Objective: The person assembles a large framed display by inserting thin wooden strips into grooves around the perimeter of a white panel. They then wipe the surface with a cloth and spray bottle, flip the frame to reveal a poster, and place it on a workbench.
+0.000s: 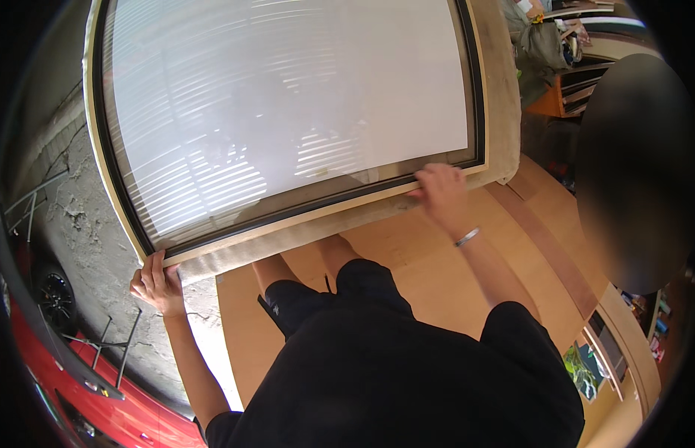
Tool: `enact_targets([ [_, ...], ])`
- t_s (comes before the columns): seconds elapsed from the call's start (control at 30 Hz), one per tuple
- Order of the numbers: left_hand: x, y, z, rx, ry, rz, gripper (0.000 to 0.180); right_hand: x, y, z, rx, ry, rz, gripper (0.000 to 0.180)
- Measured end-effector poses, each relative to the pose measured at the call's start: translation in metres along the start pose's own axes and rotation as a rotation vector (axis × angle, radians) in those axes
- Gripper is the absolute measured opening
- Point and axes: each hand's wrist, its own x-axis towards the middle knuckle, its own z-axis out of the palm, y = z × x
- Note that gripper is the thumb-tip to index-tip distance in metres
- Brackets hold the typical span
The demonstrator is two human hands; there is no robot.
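A person in a black shirt (377, 351), seen from above, stands at a cloth-covered table (503, 112) with a large framed panel (303, 112) lying flat on it, its near edge just in front of their body. The panel has a pale outer rim (329, 207), a black inner border (477, 89) and a white sheet (392, 82) under a glossy, see-through front that carries striped reflections. It looks stiff and, for its breadth, probably awkward and fairly heavy; the front seems to be glass or clear plastic, so likely slick and breakable or easily scratched. The rim appears the safest hold, with the hands set wide apart, low on the sides or at the corners, and off the clear face. The left hand (159, 287) is at the near-left corner, its fingers bent around the rim and seemingly grasping it. The right hand (443, 196) is at the near edge, close to the right corner, fingers curled over the border; blur hides whether they pinch it or only rest there. Most of the panel stretches away beyond both sets of fingers.
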Motion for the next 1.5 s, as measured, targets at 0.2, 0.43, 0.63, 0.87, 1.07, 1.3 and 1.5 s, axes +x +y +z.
enact_targets([
  [0.2, -0.002, 0.0, -0.003, -0.031, -0.057, -0.012, 0.044, -0.045, 0.103, -0.021, -0.147, -0.008, 0.107, 0.04],
  [0.43, -0.004, 0.001, -0.019, -0.001, -0.193, -0.055, 0.037, -0.04, 0.103, -0.032, -0.154, -0.12, 0.067, 0.033],
  [0.63, 0.051, 0.013, -0.056, -0.377, -0.247, 0.022, 0.031, 0.002, -0.015, -0.037, -0.018, -0.052, 0.013, 0.024],
  [0.87, 0.046, 0.004, -0.063, -0.48, -0.194, -0.052, 0.028, 0.1, -0.251, 0.012, 0.268, -0.031, -0.255, 0.019],
  [1.07, 0.051, 0.003, -0.052, -0.531, -0.272, 0.008, 0.024, 0.147, -0.365, 0.028, 0.294, 0.009, -0.343, 0.021],
  [1.3, 0.049, 0.002, -0.057, -0.479, -0.272, 0.051, 0.026, 0.133, -0.35, 0.03, 0.26, 0.123, -0.348, 0.021],
  [1.5, 0.047, -0.001, -0.051, -0.411, -0.284, 0.052, 0.028, 0.056, -0.161, 0.016, 0.274, 0.127, -0.18, 0.018],
])
